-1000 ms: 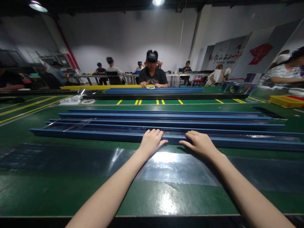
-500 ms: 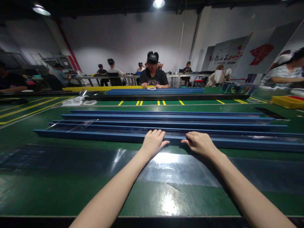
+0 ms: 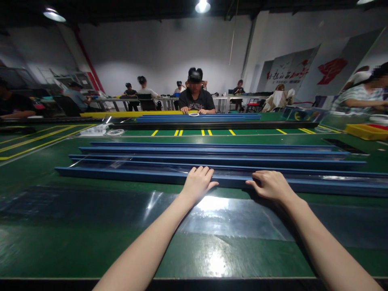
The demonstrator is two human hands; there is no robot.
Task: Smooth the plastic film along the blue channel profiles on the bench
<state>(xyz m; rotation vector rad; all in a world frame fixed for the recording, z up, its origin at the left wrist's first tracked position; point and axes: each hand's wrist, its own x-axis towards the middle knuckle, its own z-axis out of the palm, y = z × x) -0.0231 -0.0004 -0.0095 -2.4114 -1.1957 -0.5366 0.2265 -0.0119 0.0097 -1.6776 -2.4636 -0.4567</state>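
The nearest rail (image 3: 232, 181) lies crosswise on the surface (image 3: 188, 258), its long axis running left to right. The left hand (image 3: 198, 182) and right hand (image 3: 271, 185) each grasp its near edge in a fingers-over grip, the left nearer its visible end.

Left hand (image 3: 198, 182) and right hand (image 3: 271, 184) both grip the nearest blue channel (image 3: 232, 182)! Clear film (image 3: 230, 220) lies nearer, a co-worker (image 3: 196, 98) sits far across.

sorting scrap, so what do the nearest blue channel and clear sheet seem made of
Nearest blue channel: plastic or coated metal, can't tell which; satin, evenly blue with soft sheen. Nearest clear sheet: probably plastic, glossy; green tabletop shows through, bright glare.
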